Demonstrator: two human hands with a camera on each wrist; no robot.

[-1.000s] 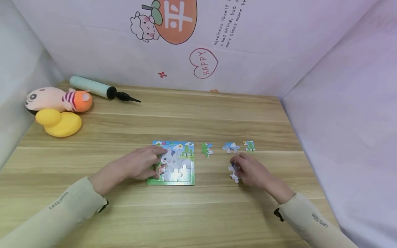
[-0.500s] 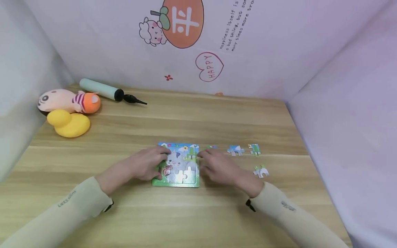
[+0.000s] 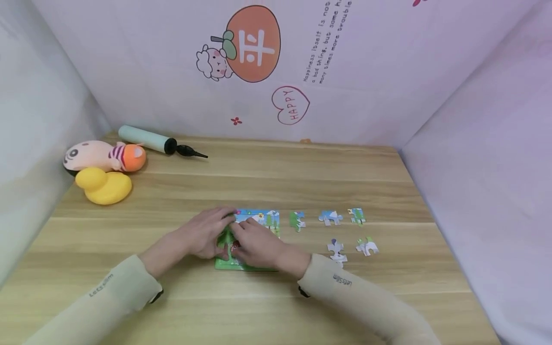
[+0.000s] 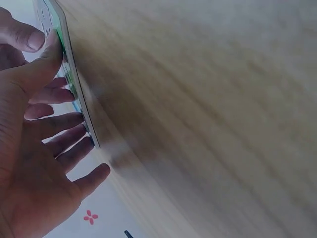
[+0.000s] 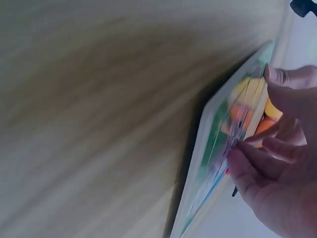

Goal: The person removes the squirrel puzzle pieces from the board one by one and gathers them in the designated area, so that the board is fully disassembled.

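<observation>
While both hands lie flat-fingered on the thin square puzzle board (image 3: 258, 218), the left hand (image 3: 206, 234) and right hand (image 3: 255, 245) grip nothing; knobbed card pieces (image 3: 331, 218) lie right of it on the wood-grain worktop (image 3: 276, 182).

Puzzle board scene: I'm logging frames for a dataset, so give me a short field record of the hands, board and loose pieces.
surface: wooden table
puzzle board: flat on the table, partly covered by both hands
left hand: fingers on the board's left edge
right hand: on the board, fingertips on its picture
loose pieces: five, on the table right of the board, untouched
far left: yellow duck, plush toy, air pump
</observation>
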